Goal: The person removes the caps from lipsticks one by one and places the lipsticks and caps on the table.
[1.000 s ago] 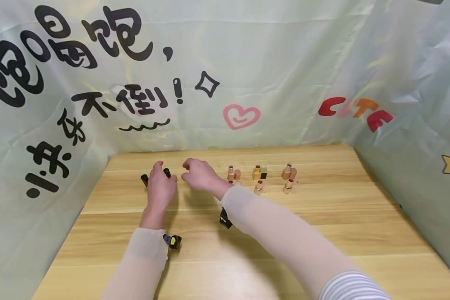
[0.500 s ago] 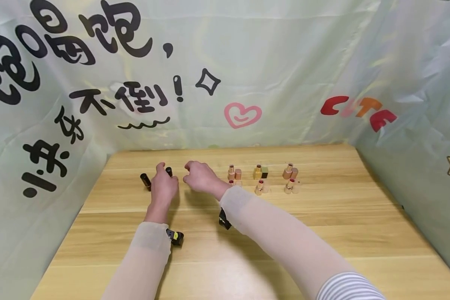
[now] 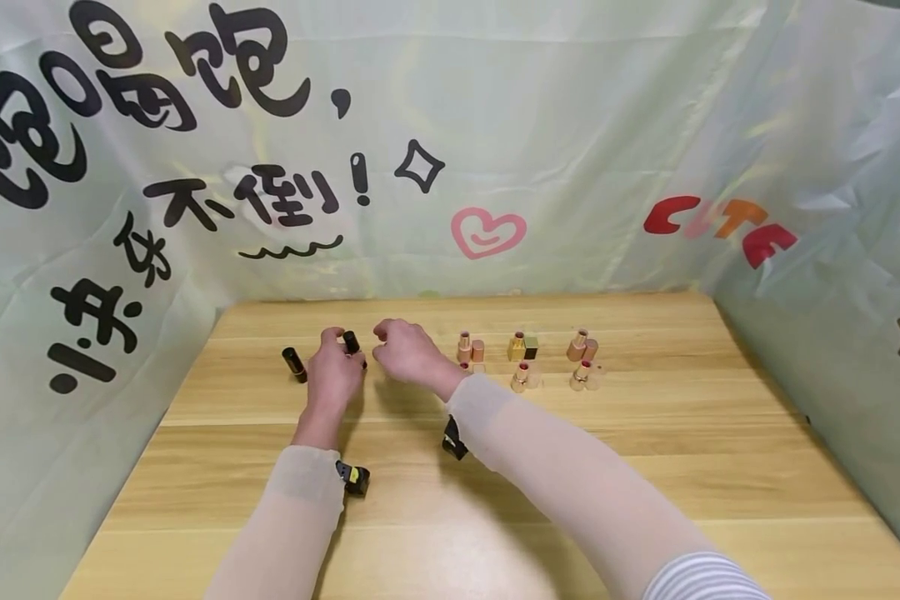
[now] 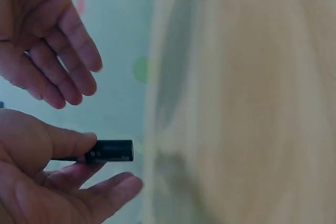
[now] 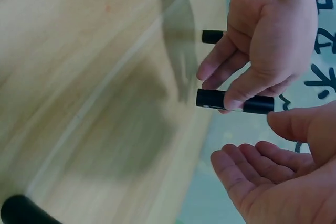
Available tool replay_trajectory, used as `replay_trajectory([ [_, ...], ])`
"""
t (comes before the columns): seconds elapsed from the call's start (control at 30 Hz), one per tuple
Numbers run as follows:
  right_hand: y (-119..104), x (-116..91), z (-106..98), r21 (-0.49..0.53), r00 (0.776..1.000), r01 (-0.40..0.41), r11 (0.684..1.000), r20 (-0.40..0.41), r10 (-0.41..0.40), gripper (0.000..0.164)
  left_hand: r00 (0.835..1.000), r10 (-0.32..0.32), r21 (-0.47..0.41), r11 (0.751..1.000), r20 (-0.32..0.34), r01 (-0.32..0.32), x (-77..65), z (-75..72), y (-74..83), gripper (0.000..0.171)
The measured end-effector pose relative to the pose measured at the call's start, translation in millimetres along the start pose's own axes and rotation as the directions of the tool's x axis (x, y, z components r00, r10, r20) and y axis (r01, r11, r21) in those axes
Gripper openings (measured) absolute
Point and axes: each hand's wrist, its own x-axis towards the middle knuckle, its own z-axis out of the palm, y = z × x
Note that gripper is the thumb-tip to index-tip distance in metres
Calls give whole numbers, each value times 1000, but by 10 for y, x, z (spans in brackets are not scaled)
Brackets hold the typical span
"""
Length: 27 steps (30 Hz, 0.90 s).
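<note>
My left hand [image 3: 335, 372] pinches a black lipstick tube [image 5: 211, 98] between thumb and fingers, the tube's middle covered by the thumb in the right wrist view. White marks show on the tube's side in the left wrist view. Close to the right of it is my right hand [image 3: 408, 352], its fingers loosely bent and nothing in its grasp. In the right wrist view, the right thumb overlaps the near end of the held tube. A second black tube [image 3: 294, 365] stands on the table left of my left hand.
Several uncapped lipsticks stand at the back right of the wooden table [image 3: 570, 500], among them a gold one [image 3: 517, 346] beside its dark square cap [image 3: 531, 347] and a rose-gold one [image 3: 577, 345]. My right forearm partly hides the nearest one. Printed cloth [image 3: 570, 125] walls the back and sides.
My left hand has shifted slightly right with the black lipstick tube, away from the standing tube, and more of the held tube shows. My right hand stays nearly in place.
</note>
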Motion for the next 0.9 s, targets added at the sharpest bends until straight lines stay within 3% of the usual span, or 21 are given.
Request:
replay_trajectory([
  [0.27,57,-182,-277,206,990,77,976,-135,-49,41,987,111,-94,991,113,-100,-199,-113,372,51],
  [0.5,118,-465,-573,270,981,144,952,-164,-102,31,956,196,-190,969,220,-155,-391,-170,705,60],
  [0.7,233,-728,-759,377,977,144,915,-203,-70,25,923,248,-281,946,294,-165,-570,-90,850,63],
  [0.9,385,-965,-822,446,979,137,884,-199,-52,26,918,277,-340,924,282,-174,-711,62,903,39],
])
